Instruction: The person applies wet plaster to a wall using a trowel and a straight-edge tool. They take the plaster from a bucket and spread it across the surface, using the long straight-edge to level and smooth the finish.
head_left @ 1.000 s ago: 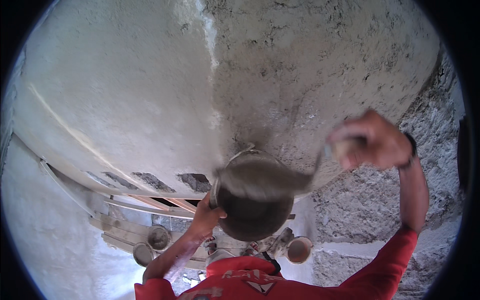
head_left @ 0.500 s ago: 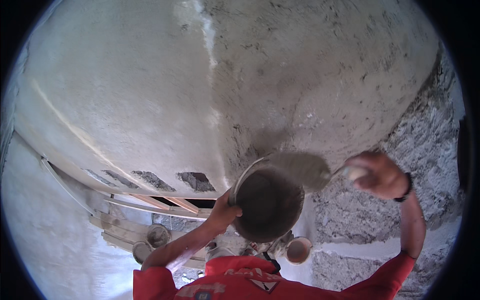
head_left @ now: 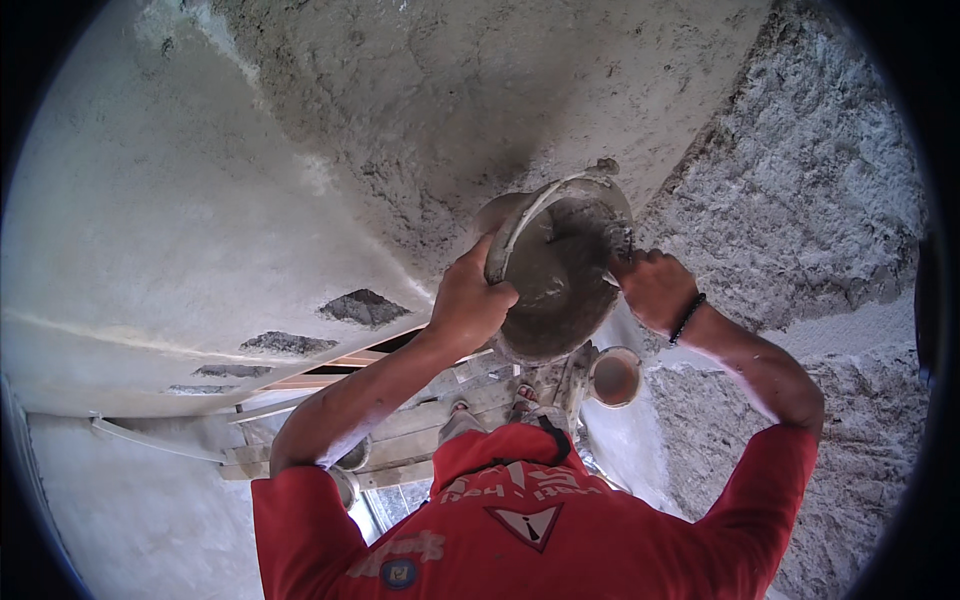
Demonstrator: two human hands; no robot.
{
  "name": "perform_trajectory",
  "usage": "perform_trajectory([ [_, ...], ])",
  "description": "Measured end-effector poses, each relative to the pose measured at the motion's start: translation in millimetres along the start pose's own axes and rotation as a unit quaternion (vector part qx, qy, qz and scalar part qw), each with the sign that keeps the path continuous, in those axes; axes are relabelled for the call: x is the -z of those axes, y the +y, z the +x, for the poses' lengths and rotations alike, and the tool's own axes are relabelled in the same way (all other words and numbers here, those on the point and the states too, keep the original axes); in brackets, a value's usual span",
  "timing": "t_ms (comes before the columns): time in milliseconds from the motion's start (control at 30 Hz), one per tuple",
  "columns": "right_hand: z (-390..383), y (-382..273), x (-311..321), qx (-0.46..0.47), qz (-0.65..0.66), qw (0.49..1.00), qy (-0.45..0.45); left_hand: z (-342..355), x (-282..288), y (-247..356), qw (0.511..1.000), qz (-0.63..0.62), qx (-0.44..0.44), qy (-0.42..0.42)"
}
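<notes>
My left hand (head_left: 472, 305) grips the near-left rim of a mortar-stained bucket (head_left: 512, 235). The bucket is tilted, its mouth facing me, and wet grey mortar (head_left: 540, 285) lies inside. At the bucket's right rim, my right hand (head_left: 655, 290) is closed around the handle of a trowel (head_left: 611, 278). Only a small pale bit of the trowel shows; its blade is hidden in or behind the bucket's mouth and the mortar.
Damp grey plaster (head_left: 350, 130) covers the wall ahead, with rough bare wall (head_left: 810, 200) to the right. Dark recesses (head_left: 365, 308) sit low on the left. Below are wooden planks (head_left: 400, 445) under my feet and another small bucket (head_left: 614, 378).
My right hand has brought the trowel from the right of the bucket to its mouth. The bucket appears higher and more tilted, and the view has turned to the right.
</notes>
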State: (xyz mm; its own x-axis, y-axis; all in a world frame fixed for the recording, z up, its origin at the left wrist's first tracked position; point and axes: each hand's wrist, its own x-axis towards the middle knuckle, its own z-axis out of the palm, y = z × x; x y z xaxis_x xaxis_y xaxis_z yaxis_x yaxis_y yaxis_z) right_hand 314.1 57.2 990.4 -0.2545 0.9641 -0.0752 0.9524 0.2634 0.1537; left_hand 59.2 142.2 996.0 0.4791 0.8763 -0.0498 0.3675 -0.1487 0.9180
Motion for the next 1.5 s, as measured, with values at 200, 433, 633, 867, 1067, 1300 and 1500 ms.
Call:
perform_trajectory([
  [200,-8.2,-17.0,-54.6,-0.011,0.259,0.966,-0.008,-1.8,4.7,-5.9,1.000,-0.023,0.015,-0.001],
  [433,13.2,-26.4,17.9,0.066,0.342,0.936,0.059,-27.0,60.1,-35.1,0.971,-0.220,0.084,0.035],
  [633,33.3,-11.3,164.3,0.170,0.231,0.953,0.096,-72.9,97.1,-4.5,0.942,-0.293,0.130,0.097],
  [867,68.4,-7.7,277.0,0.325,0.293,0.892,0.111,-120.6,122.9,-22.9,0.921,-0.318,0.136,0.178],
  [1067,149.4,28.4,309.5,0.312,0.167,0.900,0.254,-133.2,116.2,-45.0,0.911,-0.331,0.129,0.209],
  [1300,89.5,60.5,335.1,0.205,0.196,0.906,0.314,-136.9,113.3,-44.3,0.916,-0.298,0.203,0.179],
  [1500,60.9,8.2,221.2,0.220,0.088,0.968,0.084,-104.7,101.8,-2.2,0.945,-0.220,0.204,0.127],
])
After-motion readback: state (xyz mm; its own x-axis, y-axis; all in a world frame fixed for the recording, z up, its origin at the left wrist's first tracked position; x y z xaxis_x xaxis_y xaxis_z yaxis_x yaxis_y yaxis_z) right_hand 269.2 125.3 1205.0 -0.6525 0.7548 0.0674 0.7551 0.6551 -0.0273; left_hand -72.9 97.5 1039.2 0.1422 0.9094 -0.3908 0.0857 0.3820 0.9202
